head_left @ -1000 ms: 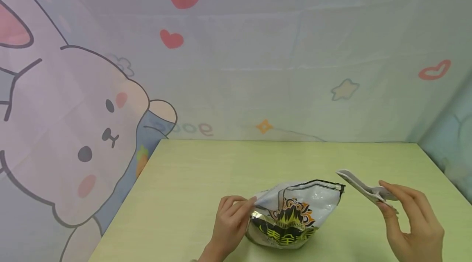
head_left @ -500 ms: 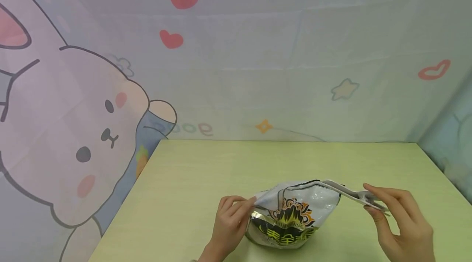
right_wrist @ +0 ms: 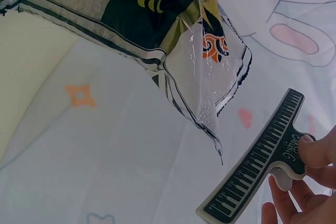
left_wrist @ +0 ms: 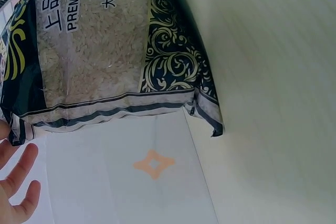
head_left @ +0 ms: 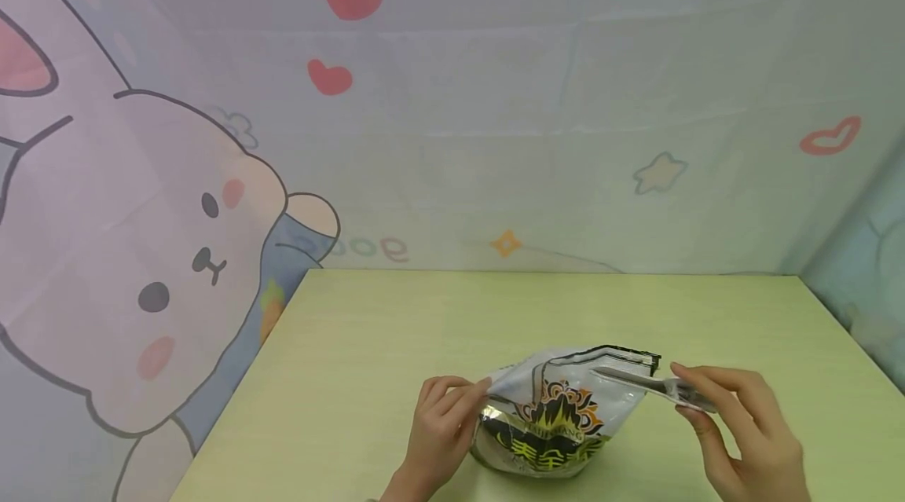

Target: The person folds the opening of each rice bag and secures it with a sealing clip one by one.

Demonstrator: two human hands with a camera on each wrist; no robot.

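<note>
A bag of rice (head_left: 537, 427), white and black with gold print and a clear window, stands on the table. Its top folds over toward the right, and rice grains (left_wrist: 94, 56) show through the window in the left wrist view. My left hand (head_left: 441, 423) pinches the bag's upper left edge between thumb and fingers. Between the thumb and fingers of my right hand (head_left: 752, 427) is a long bag clip (right_wrist: 257, 161) with a piano-key pattern and the word "Music". In the head view the clip overlaps the bag's upper right corner; the right wrist view shows a gap between them.
The pale green table (head_left: 382, 337) extends behind and to both sides of the bag. A cloth backdrop (head_left: 495, 117) with a rabbit, hearts and stars hangs along its far edge.
My right hand has moved left and nearer to me, bringing the clip from beside the bag to in front of its upper right corner. The left hand and bag stay put.
</note>
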